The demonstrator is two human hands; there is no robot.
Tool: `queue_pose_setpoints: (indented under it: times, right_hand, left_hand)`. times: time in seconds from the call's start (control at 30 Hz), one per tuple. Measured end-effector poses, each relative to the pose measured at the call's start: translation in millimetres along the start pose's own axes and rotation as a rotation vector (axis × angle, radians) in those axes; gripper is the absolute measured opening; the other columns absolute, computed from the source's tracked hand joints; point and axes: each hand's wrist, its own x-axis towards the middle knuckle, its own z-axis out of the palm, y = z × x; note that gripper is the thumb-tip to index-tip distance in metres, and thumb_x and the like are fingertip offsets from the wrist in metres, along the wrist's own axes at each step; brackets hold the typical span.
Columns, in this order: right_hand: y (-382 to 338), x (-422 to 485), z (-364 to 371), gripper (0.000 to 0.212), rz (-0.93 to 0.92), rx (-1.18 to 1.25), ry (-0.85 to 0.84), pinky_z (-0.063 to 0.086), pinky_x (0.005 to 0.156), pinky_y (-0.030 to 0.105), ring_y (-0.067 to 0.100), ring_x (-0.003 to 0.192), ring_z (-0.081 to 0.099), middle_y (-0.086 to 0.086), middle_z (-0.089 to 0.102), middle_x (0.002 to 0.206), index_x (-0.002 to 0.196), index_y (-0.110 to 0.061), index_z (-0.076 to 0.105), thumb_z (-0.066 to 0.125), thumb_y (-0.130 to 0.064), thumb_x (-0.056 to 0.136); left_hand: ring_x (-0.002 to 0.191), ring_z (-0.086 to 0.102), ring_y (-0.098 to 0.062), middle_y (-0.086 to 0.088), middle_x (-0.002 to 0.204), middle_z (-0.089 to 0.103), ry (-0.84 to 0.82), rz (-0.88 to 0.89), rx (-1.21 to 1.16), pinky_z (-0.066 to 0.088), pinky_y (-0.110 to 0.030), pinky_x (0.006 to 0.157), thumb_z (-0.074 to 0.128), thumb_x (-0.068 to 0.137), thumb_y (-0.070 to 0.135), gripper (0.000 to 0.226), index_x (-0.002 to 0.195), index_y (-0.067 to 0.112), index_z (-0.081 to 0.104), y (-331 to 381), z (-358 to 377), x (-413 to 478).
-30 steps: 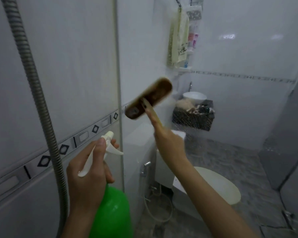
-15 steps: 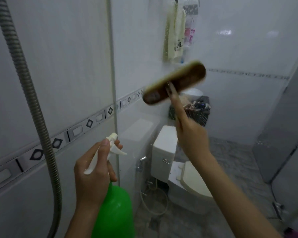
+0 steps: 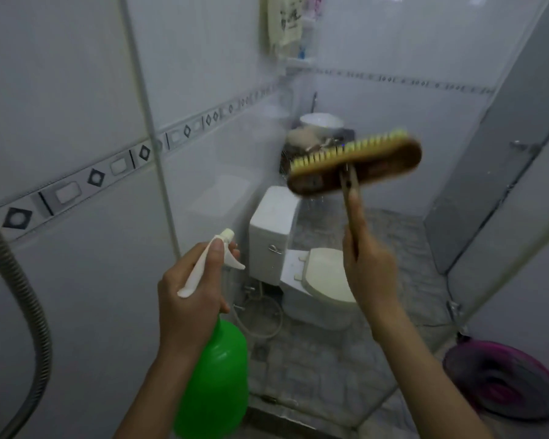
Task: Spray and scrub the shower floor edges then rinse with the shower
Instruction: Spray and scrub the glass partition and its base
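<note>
Gripping is seen on both sides: the green spray bottle (image 3: 214, 381) is held up at near centre by the left hand (image 3: 189, 299), fingers curled round its white neck, thumb laid on the trigger head. The scrub brush (image 3: 355, 167), blurred, is raised at right with bristles turned to the far side, its thin handle clasped by the right hand (image 3: 371, 274), fingers wrapped close. The toilet (image 3: 320, 280) is seen farther off between them, the shower hose (image 3: 23, 296) at near left
</note>
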Motion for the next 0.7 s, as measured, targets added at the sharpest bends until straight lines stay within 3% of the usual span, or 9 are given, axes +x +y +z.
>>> queue_pose_setpoints:
  times: [0.1, 0.17, 0.27, 0.37, 0.5, 0.57, 0.63, 0.7]
  right_hand:
    - [34, -92, 0, 0.060, 0.139, 0.025, -0.174, 0.024, 0.040, 0.015, 0.004, 0.042, 0.030, -0.005, 0.039, 0.058, 0.152, -0.029, 0.013, 0.042, -0.022, 0.100]
    - [46, -106, 0, 0.063, 0.172, 0.030, -0.221, 0.023, 0.039, 0.017, 0.006, 0.041, 0.030, -0.005, 0.038, 0.056, 0.152, -0.033, 0.009, 0.044, -0.022, 0.100]
    - [38, -46, -4, 0.058, 0.075, -0.010, -0.020, 0.033, 0.034, 0.031, 0.016, 0.038, 0.035, 0.001, 0.041, 0.052, 0.151, -0.040, 0.002, 0.031, -0.028, 0.102]
    - [48, -17, -13, 0.055, 0.011, 0.038, 0.145, 0.024, 0.037, 0.021, 0.010, 0.038, 0.028, -0.004, 0.039, 0.053, 0.151, -0.027, 0.010, 0.034, -0.023, 0.102]
    - [94, -125, 0, 0.074, 0.176, 0.093, 0.004, 0.021, 0.040, 0.014, 0.002, 0.040, 0.029, -0.012, 0.034, 0.055, 0.152, -0.032, 0.014, 0.053, -0.009, 0.094]
    - [107, -173, 8, 0.079, 0.278, 0.113, -0.089, 0.029, 0.037, 0.018, 0.005, 0.038, 0.037, -0.008, 0.041, 0.053, 0.151, -0.038, 0.010, 0.056, -0.011, 0.092]
    - [109, -172, 16, 0.075, 0.281, 0.133, -0.047, 0.027, 0.036, 0.015, 0.004, 0.039, 0.039, -0.010, 0.042, 0.052, 0.151, -0.038, 0.011, 0.052, -0.016, 0.092]
    - [107, -151, 28, 0.067, 0.200, 0.134, 0.066, 0.024, 0.038, 0.014, 0.004, 0.039, 0.037, -0.012, 0.037, 0.051, 0.151, -0.035, 0.010, 0.044, -0.021, 0.095]
  left_hand:
    - [0.036, 0.047, -0.013, -0.010, 0.061, 0.064, -0.023, -0.016, 0.026, 0.042, -0.020, 0.038, 0.057, 0.091, 0.043, 0.028, 0.088, 0.022, 0.076, -2, 9, -15]
    - [0.038, 0.047, -0.016, -0.018, 0.061, 0.061, -0.056, -0.026, 0.041, 0.043, -0.020, 0.039, 0.061, 0.086, 0.042, 0.025, 0.088, 0.022, 0.076, -4, 16, -26]
    - [0.039, 0.049, -0.018, -0.014, 0.054, 0.057, -0.074, -0.012, 0.085, 0.044, -0.021, 0.041, 0.061, 0.087, 0.041, 0.024, 0.088, 0.023, 0.076, -9, 30, -39]
    - [0.038, 0.051, -0.017, 0.000, 0.050, 0.058, -0.039, 0.032, 0.104, 0.043, -0.020, 0.042, 0.059, 0.090, 0.039, 0.024, 0.089, 0.022, 0.076, -23, 48, -52]
    - [0.057, 0.062, -0.013, -0.003, 0.069, 0.067, -0.013, 0.093, 0.108, 0.049, -0.026, 0.049, 0.054, 0.091, 0.044, 0.030, 0.091, 0.022, 0.075, -55, 63, -65]
    - [0.068, 0.064, -0.007, 0.001, 0.079, 0.069, 0.006, 0.121, 0.134, 0.045, -0.013, 0.055, 0.052, 0.091, 0.047, 0.034, 0.091, 0.021, 0.074, -80, 69, -70]
    - [0.068, 0.065, -0.005, 0.004, 0.077, 0.070, -0.013, 0.110, 0.113, 0.046, -0.007, 0.060, 0.053, 0.092, 0.057, 0.046, 0.090, 0.016, 0.074, -107, 75, -69]
    - [0.077, 0.071, -0.010, 0.002, 0.081, 0.073, -0.025, 0.123, 0.070, 0.055, -0.020, 0.073, 0.054, 0.093, 0.064, 0.055, 0.084, 0.013, 0.073, -142, 83, -69]
